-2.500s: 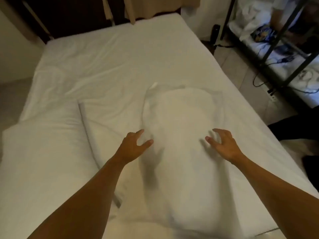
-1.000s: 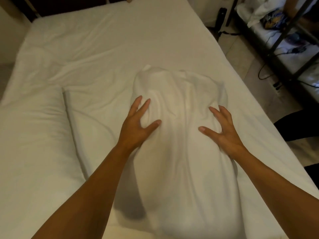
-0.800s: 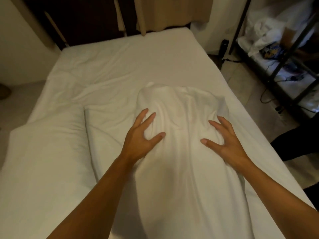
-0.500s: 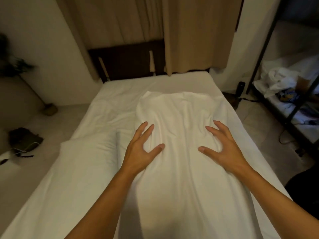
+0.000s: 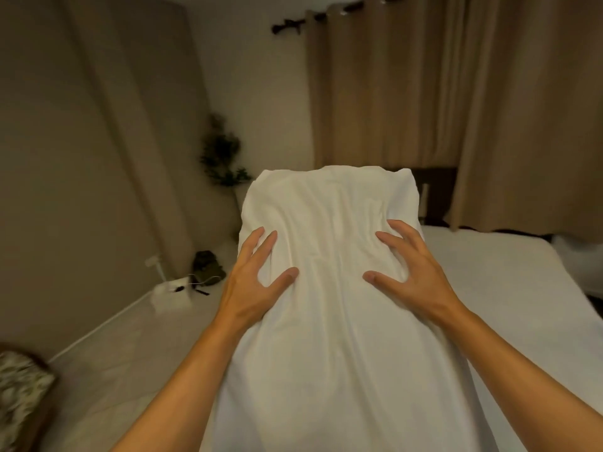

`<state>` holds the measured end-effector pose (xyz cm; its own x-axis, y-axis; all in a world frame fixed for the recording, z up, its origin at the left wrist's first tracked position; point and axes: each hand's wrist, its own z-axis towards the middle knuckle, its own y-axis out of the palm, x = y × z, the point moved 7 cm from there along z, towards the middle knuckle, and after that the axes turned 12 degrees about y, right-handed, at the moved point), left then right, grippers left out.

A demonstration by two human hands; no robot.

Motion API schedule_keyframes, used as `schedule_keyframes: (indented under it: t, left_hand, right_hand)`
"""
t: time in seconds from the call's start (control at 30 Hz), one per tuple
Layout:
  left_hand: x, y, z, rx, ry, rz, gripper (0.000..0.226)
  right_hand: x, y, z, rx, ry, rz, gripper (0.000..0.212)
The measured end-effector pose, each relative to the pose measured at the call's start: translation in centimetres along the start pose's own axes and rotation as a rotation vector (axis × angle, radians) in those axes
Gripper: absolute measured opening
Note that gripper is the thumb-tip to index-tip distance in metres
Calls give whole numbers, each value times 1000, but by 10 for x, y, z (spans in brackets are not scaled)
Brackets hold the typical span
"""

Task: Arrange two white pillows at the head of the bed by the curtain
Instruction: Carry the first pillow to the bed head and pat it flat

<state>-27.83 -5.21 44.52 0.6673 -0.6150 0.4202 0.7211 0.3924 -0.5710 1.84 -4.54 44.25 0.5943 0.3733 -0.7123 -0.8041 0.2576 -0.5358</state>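
A long white pillow (image 5: 329, 305) fills the middle of the view, raised lengthwise in front of me with its far end up by the brown curtain (image 5: 440, 102). My left hand (image 5: 253, 285) grips its left side with fingers spread, and my right hand (image 5: 412, 274) grips its right side the same way. The white bed (image 5: 509, 282) shows to the right of the pillow, with the dark headboard (image 5: 435, 190) under the curtain. The second pillow is hidden from view.
A pale floor (image 5: 137, 347) lies to the left of the bed. A potted plant (image 5: 222, 158) stands in the far corner, with a dark bag (image 5: 207, 267), a white box and cables (image 5: 173, 290) beside it. A patterned cushion (image 5: 19, 396) sits at the lower left.
The pillow has come up off the bed in both hands. My view has swung up and to the left, so the wall, plant and floor now show.
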Motion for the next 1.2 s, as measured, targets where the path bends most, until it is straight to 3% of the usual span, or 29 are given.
schedule_keyframes:
  t: [0.63, 0.93, 1.2]
  left_hand:
    - [-182, -438, -145, 212, -213, 422, 84]
    - [-268, -553, -191, 275, -286, 586, 83]
    - [-381, -619, -169, 258, -365, 651, 84]
  right_hand:
    - [-367, 372, 17, -286, -393, 205, 77]
    - [-469, 514, 32, -401, -516, 296, 72]
    - [-520, 644, 101, -475, -507, 354, 73]
